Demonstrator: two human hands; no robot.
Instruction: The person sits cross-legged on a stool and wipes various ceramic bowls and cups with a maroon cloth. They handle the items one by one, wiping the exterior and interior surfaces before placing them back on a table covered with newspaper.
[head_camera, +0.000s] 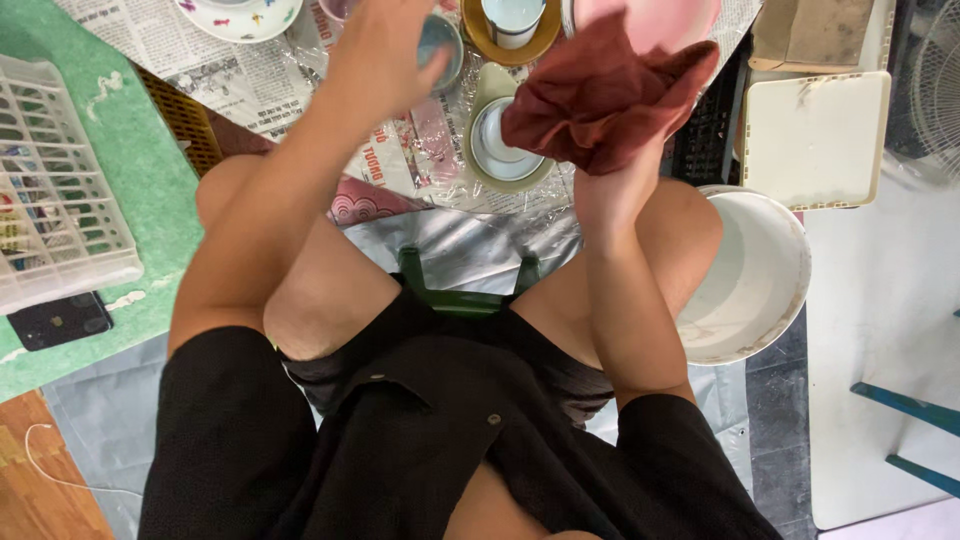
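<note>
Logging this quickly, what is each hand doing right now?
Left hand: curled around a small blue-grey cup, holding it.
Right hand: closed on a dark red cloth, pressed against a pink bowl.

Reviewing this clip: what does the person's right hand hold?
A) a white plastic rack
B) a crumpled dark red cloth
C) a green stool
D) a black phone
B: the right hand grips a crumpled dark red cloth, raised just under a pink bowl.

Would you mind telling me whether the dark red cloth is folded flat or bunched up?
Bunched up: the dark red cloth sits crumpled in the right hand.
</note>
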